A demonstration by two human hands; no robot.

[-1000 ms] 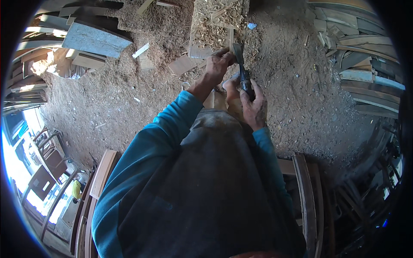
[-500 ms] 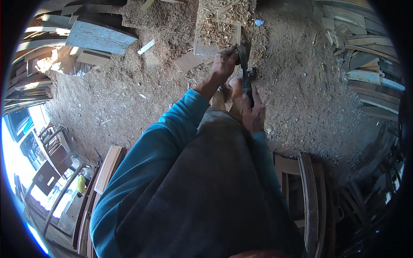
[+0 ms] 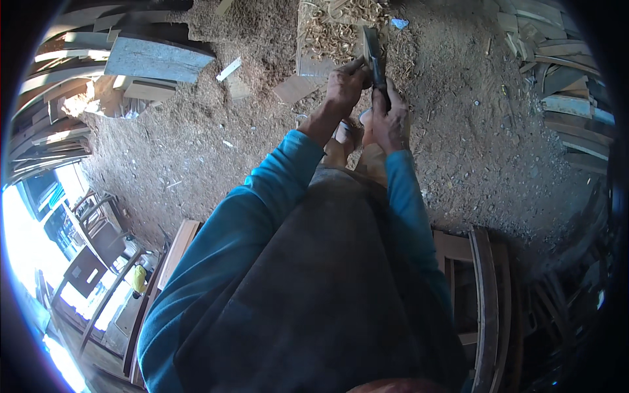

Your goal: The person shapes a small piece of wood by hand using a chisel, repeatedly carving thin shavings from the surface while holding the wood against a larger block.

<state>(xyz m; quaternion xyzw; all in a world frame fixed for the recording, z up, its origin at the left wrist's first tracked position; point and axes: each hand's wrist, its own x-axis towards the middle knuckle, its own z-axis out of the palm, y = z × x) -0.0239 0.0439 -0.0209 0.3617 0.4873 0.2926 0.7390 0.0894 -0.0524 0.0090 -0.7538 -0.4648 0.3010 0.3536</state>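
Here in front of the wearer's body, the right hand (image 3: 392,122) is wrapped around the lower end of a long, dark, narrow tool with a flat metal-looking blade (image 3: 373,47), fingers closed in on its handle. The blade points up and away, its far end over the edge of a pale, flat wooden board (image 3: 316,67) heaped with curly, straw-coloured wood shavings (image 3: 327,34); whether the two touch, you can't tell from up here.

Over to the left hand (image 3: 345,85): it's right in beside the tool, fingers bent and bunched near the middle of its length. Is there anything in those fingertips? Too dark and small to call.

Both arms stretch forward in teal sleeves (image 3: 252,200), with a dark, smooth garment (image 3: 314,281) filling the lower middle. Bare feet peek out just below the hands.

Around the action, a small pale-blue scrap (image 3: 400,23) lies right of the board, and a flat, brownish wooden offcut (image 3: 295,89) sits by its lower left corner, on dusty brown ground (image 3: 177,160). Further left, a broad, whitish, weathered plank (image 3: 157,60) leans among stacked timber, more wood is piled far right, and a yellow-clad person (image 3: 138,279) shows small at lower left.
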